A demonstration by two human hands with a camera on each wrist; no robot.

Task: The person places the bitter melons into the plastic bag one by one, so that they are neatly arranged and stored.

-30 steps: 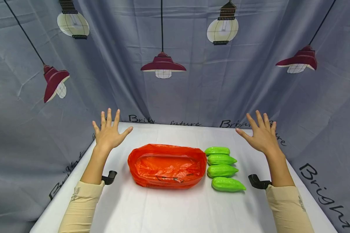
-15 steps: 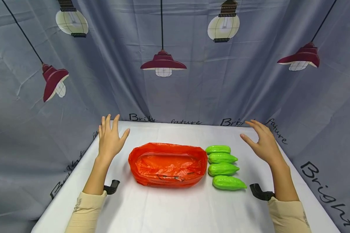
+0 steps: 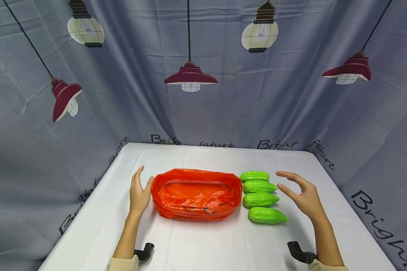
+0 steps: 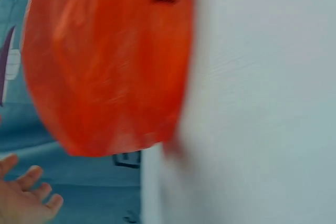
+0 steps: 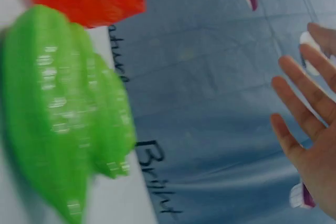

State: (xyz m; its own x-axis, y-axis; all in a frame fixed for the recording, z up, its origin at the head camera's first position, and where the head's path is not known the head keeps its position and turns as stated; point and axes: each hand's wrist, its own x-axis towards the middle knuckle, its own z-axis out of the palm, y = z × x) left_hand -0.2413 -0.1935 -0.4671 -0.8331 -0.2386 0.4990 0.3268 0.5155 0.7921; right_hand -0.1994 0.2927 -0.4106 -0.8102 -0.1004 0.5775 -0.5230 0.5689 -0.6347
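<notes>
A red plastic bag [image 3: 200, 213] stands on the white table with its mouth spread wide. My left hand [image 3: 140, 197] is at the bag's left end, its thumb tip right at the rim and its fingers relaxed. Several bright green bitter melons [image 3: 268, 215] lie in a column along the bag's right end, tips pointing right. To the right of them is my right hand [image 3: 306, 195], thumb and fingers spread apart around nothing. The right wrist view shows the shiny, ridged melons [image 5: 52, 103] close by, and that hand's palm [image 5: 325, 166] with parted fingers.
The white table [image 3: 207, 252] reaches back to a grey curtain [image 3: 203, 113] printed with lamps and lettering. A black wrist mount [image 3: 144, 252] sits on the left arm, another black mount [image 3: 302, 253] on the right.
Both hands have come down and nearer from their raised, spread pose. The left has moved right to the bag's end; the right is now beside the melons with fingers more bent. Bag and melons stay put.
</notes>
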